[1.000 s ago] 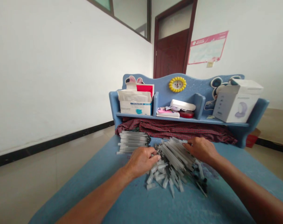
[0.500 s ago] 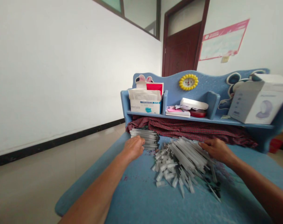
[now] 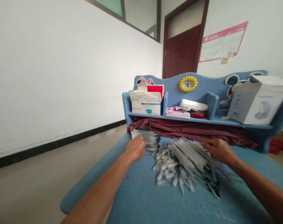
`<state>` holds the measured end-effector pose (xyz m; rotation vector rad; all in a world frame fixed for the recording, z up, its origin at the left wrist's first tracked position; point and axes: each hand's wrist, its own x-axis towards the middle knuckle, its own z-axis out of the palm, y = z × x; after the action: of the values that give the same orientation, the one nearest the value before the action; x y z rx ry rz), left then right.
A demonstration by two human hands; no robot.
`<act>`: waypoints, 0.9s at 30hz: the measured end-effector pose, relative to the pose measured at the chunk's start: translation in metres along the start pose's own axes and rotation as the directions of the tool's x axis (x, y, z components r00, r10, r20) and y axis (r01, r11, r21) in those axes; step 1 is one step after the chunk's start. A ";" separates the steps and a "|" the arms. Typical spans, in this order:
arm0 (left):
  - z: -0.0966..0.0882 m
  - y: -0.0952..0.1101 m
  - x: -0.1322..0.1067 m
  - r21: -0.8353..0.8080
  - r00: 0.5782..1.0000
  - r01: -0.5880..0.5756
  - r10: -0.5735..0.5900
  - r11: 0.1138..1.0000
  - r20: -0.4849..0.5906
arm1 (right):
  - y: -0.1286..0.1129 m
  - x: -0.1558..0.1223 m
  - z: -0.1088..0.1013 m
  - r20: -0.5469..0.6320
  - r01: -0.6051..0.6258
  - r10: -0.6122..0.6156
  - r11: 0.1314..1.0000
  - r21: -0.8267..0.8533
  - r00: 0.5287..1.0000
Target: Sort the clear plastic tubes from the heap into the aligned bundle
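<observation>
On the blue table (image 3: 141,199) lies a loose pile of long translucent plastic tubes (image 3: 186,154). Short clear caps (image 3: 166,169) and thin dark rods are mixed in at its near side. Farther left is a neat stack of similar slim tubes (image 3: 150,137) with black ends, lying side by side. My left hand (image 3: 136,148) is closed at the near left side of this stack; what its fingers hold is hidden. My right hand (image 3: 219,150) is closed in a pinch at the far right edge of the pile, its fingertips against the tube ends. Whether a tube is between them is unclear.
A red plaid cloth (image 3: 178,129) is bunched along the table's back. Above it, a blue shelf (image 3: 146,115) bears a mask box (image 3: 146,107), papers (image 3: 177,114), a red round tin (image 3: 197,114) and a large white box (image 3: 253,102). A white wall (image 3: 62,68) rises on the left.
The view has shifted slightly. Both hands stay at nearly the same places beside the stack and the pile, and no tube has visibly moved.
</observation>
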<state>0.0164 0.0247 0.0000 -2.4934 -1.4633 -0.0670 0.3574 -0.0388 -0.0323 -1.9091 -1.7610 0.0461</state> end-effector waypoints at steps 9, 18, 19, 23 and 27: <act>-0.015 0.016 -0.010 -0.130 0.954 -0.215 0.179 0.968 -0.241 | -0.050 -0.017 -0.014 -0.167 0.166 -0.145 0.979 0.117 0.975; -0.012 0.049 -0.025 -0.189 0.788 -0.544 0.419 0.818 -0.452 | -0.100 -0.037 -0.013 0.016 0.255 -0.280 0.893 0.372 0.960; -0.012 0.050 -0.025 -0.198 0.778 -0.559 0.426 0.805 -0.462 | -0.101 -0.037 -0.014 0.033 0.225 -0.262 0.881 0.416 0.964; -0.013 0.050 -0.026 -0.213 0.759 -0.580 0.428 0.786 -0.490 | -0.100 -0.034 -0.018 0.188 0.058 -0.200 0.819 0.571 0.962; -0.013 0.052 -0.027 -0.206 0.757 -0.576 0.422 0.791 -0.499 | -0.097 -0.033 -0.024 0.310 -0.083 -0.160 0.762 0.642 0.937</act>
<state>0.0491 -0.0251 -0.0015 -2.8132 -0.5951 -0.7872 0.2727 -0.0782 0.0162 -1.3895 -1.6836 0.9199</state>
